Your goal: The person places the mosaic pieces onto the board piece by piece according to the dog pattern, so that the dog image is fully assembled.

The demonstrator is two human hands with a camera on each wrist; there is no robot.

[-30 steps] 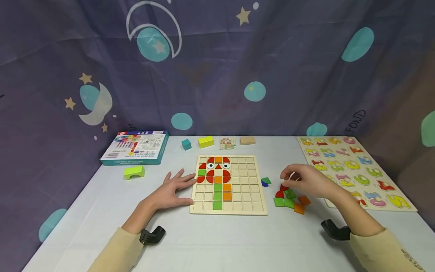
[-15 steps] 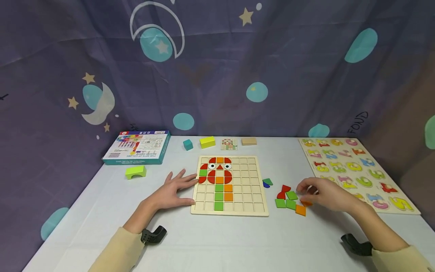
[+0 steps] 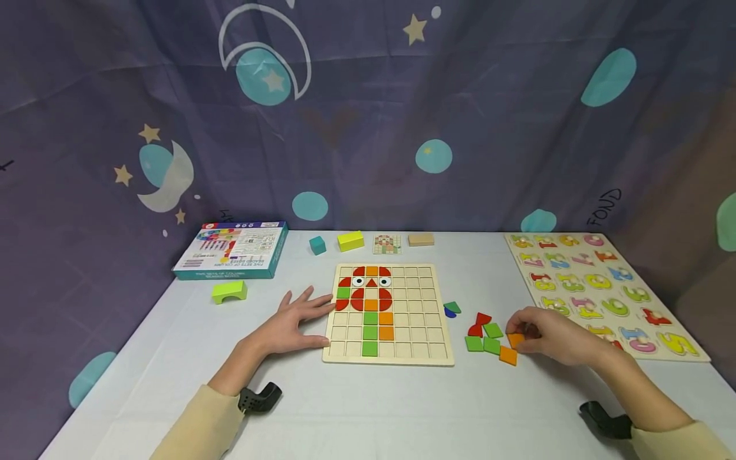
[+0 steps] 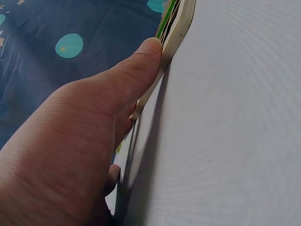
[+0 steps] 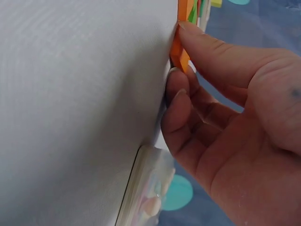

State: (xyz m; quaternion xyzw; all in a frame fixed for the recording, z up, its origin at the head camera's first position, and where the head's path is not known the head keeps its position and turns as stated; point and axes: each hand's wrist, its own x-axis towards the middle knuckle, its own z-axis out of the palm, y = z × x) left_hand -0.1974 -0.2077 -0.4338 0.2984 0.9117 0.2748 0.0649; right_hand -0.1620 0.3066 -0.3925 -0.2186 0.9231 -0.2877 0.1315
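A wooden grid board [image 3: 419, 317] lies flat on the white table, with red, orange and green pieces and two eye pieces set in its left half. My left hand [image 3: 289, 324] is spread beside it, fingertips and thumb at its left edge; in the left wrist view the thumb [image 4: 136, 63] touches the rim. My right hand [image 3: 552, 333] pinches an orange square tile [image 5: 178, 52] between thumb and curled fingers, low at the tabletop. Just beside that tile lies another orange tile [image 3: 508, 356], with green tiles [image 3: 474, 344] and red pieces [image 3: 476, 330] to its left.
A number puzzle board [image 3: 598, 300] lies right of my right hand. At the back are a boxed set [image 3: 230, 252], a teal cube [image 3: 317, 245], a yellow block [image 3: 351, 241], a pattern card [image 3: 388, 244] and a wooden block [image 3: 421, 239]. A green arch block [image 3: 229, 292] sits at left.
My right hand has moved right and toward the person, from above the red and green pieces to the orange tile, which it now pinches. The left hand stays at the board.
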